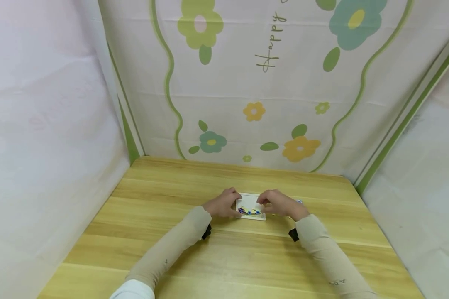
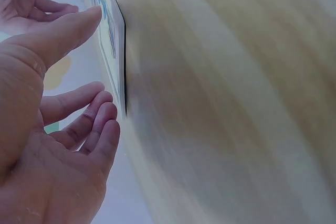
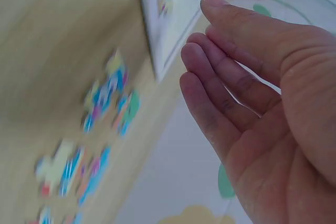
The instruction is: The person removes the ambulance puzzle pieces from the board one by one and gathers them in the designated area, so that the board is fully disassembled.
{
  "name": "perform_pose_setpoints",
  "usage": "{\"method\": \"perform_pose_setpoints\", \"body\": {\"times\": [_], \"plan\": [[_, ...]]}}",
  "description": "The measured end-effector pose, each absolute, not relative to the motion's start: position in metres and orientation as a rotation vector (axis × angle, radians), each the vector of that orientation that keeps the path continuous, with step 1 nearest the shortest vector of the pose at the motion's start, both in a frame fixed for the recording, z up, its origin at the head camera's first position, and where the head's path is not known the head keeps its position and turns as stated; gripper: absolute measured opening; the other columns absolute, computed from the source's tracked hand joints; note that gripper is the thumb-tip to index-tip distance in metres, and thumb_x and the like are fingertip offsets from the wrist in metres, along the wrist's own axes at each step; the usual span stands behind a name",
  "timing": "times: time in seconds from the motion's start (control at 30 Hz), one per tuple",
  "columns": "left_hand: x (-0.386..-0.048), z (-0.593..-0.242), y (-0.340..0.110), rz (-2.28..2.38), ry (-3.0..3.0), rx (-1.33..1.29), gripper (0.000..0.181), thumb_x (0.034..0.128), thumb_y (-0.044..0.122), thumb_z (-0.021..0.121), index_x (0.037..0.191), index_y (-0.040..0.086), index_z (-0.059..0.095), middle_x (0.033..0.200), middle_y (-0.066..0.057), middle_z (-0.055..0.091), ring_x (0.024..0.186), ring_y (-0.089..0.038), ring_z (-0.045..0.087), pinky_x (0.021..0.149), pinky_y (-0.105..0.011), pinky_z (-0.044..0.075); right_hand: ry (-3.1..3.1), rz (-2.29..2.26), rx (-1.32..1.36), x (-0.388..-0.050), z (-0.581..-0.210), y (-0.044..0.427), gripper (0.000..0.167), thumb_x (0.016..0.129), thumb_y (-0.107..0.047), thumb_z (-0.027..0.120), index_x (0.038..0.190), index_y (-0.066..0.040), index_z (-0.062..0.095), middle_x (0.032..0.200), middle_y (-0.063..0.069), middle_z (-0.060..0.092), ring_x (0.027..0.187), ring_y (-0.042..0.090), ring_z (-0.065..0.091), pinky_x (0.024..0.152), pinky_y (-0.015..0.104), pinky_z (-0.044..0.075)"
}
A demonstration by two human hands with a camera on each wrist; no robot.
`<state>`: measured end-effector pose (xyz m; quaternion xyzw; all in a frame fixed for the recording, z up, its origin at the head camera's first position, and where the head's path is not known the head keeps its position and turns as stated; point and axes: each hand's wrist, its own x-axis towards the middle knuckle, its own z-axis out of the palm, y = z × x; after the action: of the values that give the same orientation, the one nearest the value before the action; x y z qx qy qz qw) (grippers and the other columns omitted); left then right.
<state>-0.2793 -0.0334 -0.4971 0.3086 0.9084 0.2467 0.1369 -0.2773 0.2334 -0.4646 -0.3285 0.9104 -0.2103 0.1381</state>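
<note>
A white puzzle board (image 1: pixel 250 200) lies flat on the wooden table, with joined colourful pieces (image 1: pixel 250 212) along its near side showing blue wheels like a vehicle. My left hand (image 1: pixel 223 203) is at the board's left edge, thumb near the front corner and the other fingers toward the back; the left wrist view shows these fingers loosely bent at its rim. Over the board's right side is my right hand (image 1: pixel 280 203), its thumb and fingers loosely bent. In the right wrist view nothing shows between those fingers (image 3: pixel 197 59).
Several loose puzzle pieces (image 3: pixel 107 90) lie on the table to the right of the board, partly hidden by the right hand in the head view. White fabric walls with printed flowers (image 1: pixel 301 148) enclose the wooden table (image 1: pixel 224 257) at the back and both sides.
</note>
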Motion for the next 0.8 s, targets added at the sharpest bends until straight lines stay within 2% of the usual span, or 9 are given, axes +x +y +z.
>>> {"method": "perform_pose_setpoints", "body": {"times": [0.2, 0.47, 0.8], "plan": [[-0.278, -0.500, -0.034, 0.773, 2.617, 0.910, 0.065, 0.0952, 0.031, 0.081, 0.147, 0.002, 0.056, 0.135, -0.010, 0.053, 0.118, -0.020, 0.047, 0.106, -0.035, 0.047, 2.618, -0.622, -0.978, -0.282, -0.478, 0.211, 0.029, 0.097, -0.005, 0.076, 0.124, 0.002, 0.072, 0.124, 0.017, 0.073, 0.111, 0.029, 0.070, 0.096, 0.044, 0.059], [-0.274, -0.505, -0.034, 0.817, 2.597, 0.933, 0.055, 0.0964, 0.027, 0.080, 0.141, 0.002, 0.061, 0.134, -0.010, 0.055, 0.113, -0.019, 0.047, 0.098, -0.031, 0.047, 2.620, -0.649, -0.967, -0.284, -0.484, 0.195, 0.030, 0.099, -0.003, 0.072, 0.129, 0.001, 0.070, 0.128, 0.016, 0.072, 0.115, 0.030, 0.069, 0.100, 0.047, 0.058], [-0.273, -0.506, -0.035, 0.840, 2.603, 0.928, 0.051, 0.0965, 0.025, 0.080, 0.139, 0.003, 0.063, 0.135, -0.011, 0.056, 0.115, -0.020, 0.048, 0.102, -0.035, 0.047, 2.586, -0.693, -0.851, -0.284, -0.488, 0.188, 0.033, 0.096, -0.003, 0.076, 0.128, 0.000, 0.073, 0.128, 0.013, 0.068, 0.117, 0.031, 0.067, 0.100, 0.047, 0.058]]}}
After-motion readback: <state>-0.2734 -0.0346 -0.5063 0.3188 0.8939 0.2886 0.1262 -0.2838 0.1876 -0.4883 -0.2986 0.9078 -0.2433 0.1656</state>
